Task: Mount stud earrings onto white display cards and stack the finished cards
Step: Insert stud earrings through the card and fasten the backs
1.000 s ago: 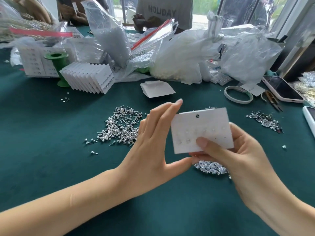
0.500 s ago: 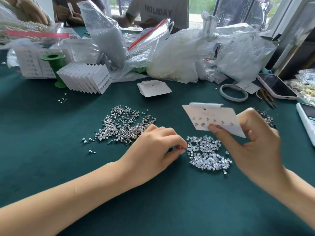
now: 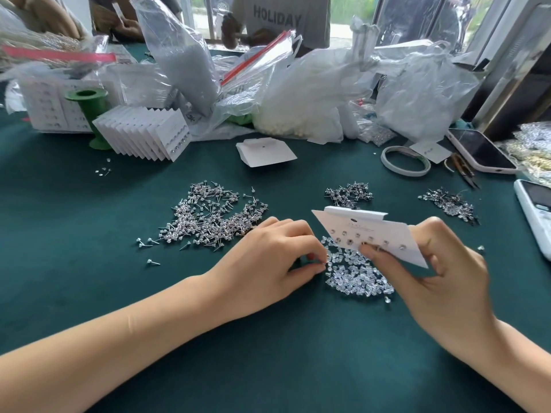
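Fingertips of left hand (image 3: 277, 257) pinch at clear earring backs (image 3: 356, 275) on tabletop (image 3: 89, 263); right hand (image 3: 441, 272) pinches studded display card (image 3: 384, 234) above them. Best: lift one back only, keep card steady.

Left hand (image 3: 268, 257) fingertips curl under (perhaps pinching a back).

Matt paper card (image 3: 387, 234), shiny metal studs (image 3: 208, 216)

The right hand (image 3: 441, 272) holds a white card (image 3: 384, 236) with shiny studs in it. The left hand (image 3: 268, 260) pinches at a pile of clear backs (image 3: 357, 278) (tiny ones) on the green table (image 3: 268, 353)
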Tool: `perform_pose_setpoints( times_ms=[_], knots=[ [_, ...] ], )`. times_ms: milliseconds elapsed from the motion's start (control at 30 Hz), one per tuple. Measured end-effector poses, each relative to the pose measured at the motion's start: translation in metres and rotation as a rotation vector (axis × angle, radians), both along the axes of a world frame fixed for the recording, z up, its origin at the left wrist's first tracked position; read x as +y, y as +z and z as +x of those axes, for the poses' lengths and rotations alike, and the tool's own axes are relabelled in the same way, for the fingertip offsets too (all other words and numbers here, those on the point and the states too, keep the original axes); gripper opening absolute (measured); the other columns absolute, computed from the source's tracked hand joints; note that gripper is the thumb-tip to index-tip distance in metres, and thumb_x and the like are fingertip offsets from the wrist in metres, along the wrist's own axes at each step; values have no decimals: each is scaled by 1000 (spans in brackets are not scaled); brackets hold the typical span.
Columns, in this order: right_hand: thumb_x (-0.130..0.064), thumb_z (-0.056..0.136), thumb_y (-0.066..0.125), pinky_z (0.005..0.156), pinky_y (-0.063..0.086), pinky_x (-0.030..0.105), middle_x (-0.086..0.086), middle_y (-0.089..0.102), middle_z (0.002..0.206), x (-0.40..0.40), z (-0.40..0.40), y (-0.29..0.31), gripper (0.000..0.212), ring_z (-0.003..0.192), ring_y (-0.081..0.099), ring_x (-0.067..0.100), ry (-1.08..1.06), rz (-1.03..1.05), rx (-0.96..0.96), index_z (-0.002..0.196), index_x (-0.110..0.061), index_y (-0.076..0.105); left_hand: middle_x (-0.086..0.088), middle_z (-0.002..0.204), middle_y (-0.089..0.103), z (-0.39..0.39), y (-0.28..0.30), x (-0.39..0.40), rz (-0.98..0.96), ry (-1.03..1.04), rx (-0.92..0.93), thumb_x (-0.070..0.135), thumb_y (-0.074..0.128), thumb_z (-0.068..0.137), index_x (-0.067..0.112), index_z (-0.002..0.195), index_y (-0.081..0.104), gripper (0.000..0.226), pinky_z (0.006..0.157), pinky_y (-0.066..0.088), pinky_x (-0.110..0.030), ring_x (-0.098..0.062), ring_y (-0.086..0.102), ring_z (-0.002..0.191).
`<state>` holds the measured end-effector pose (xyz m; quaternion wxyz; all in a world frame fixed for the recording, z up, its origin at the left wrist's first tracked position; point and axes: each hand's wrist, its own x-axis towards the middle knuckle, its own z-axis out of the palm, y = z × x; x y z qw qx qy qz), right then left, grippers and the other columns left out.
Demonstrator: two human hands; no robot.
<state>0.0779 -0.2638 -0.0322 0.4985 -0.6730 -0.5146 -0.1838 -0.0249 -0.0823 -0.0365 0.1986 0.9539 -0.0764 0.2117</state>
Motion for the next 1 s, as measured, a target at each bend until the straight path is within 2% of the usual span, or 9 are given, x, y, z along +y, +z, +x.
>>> perform_pose_setpoints(
  times_ms=[100, 233, 333, 400, 467, 533, 700, 867, 1000],
  knots=[
    [-22, 84, 66, 62, 51, 17, -27, 61, 87, 1, 2, -3, 13, 80, 63, -2, 74, 13, -62, 85, -18, 53, 5, 85, 63, 2, 0, -3, -20, 18, -11, 20, 67, 83, 17, 84, 67, 3, 75, 41, -28, -1, 44, 73],
    [-7, 85, 62, 66, 56, 25, -8, 71, 89, -3, 8, -1, 13, 89, 70, 12, 184, -17, -247, 85, -14, 51, 1, 81, 60, 2, 3, -1, -132, 47, 1, 16, 65, 83, 11, 83, 66, 4, 72, 43, -27, -10, 53, 73],
    [-7, 96, 49, 72, 56, 26, 5, 73, 90, -5, 11, 1, 12, 87, 71, 21, 210, -81, -451, 86, -13, 50, 4, 75, 63, -1, 9, 4, -430, 126, -20, 8, 69, 82, 13, 79, 66, 7, 66, 41, -19, -5, 54, 67],
    [-11, 100, 42, 71, 55, 27, 6, 74, 91, -5, 10, 2, 17, 89, 70, 21, 218, -139, -596, 86, -11, 50, 0, 71, 66, -2, 15, 8, -711, 195, -14, 9, 70, 81, 13, 76, 66, 8, 62, 44, -24, -10, 55, 62],
    [-8, 100, 40, 64, 54, 30, 7, 73, 91, -3, 7, 3, 22, 88, 70, 22, 225, -186, -709, 82, -10, 54, -2, 70, 68, -4, 22, 9, -936, 172, 2, 6, 70, 79, 8, 75, 67, 6, 63, 49, -19, -8, 59, 64],
    [-6, 98, 40, 60, 54, 30, 8, 73, 89, -1, 4, 3, 36, 87, 70, 23, 227, -219, -779, 71, -7, 63, 1, 71, 69, -8, 27, 8, -1018, 69, 23, 0, 70, 78, 8, 76, 66, 9, 63, 50, -14, -5, 63, 65],
    [-4, 97, 40, 57, 54, 30, 9, 73, 86, 2, -2, 1, 43, 81, 70, 25, 244, -257, -810, 64, -6, 68, 0, 76, 70, -18, 28, -3, -781, -92, 92, -2, 66, 77, 12, 93, 69, 21, 67, 50, -37, -18, 64, 71],
    [-7, 96, 45, 56, 53, 30, 9, 72, 83, 1, -2, 1, 28, 76, 69, 25, 224, -255, -857, 77, -7, 66, 3, 78, 71, -22, 24, -9, -628, -80, 104, 6, 69, 78, 15, 87, 72, 13, 68, 45, -21, -16, 63, 73],
    [-5, 90, 56, 54, 53, 30, 9, 73, 83, 1, -2, -2, 6, 74, 69, 24, 208, -233, -916, 89, -11, 53, 3, 77, 71, -22, 22, -9, -660, -64, 124, 6, 69, 77, 15, 85, 72, 13, 68, 49, -24, -17, 64, 72]
  ],
)
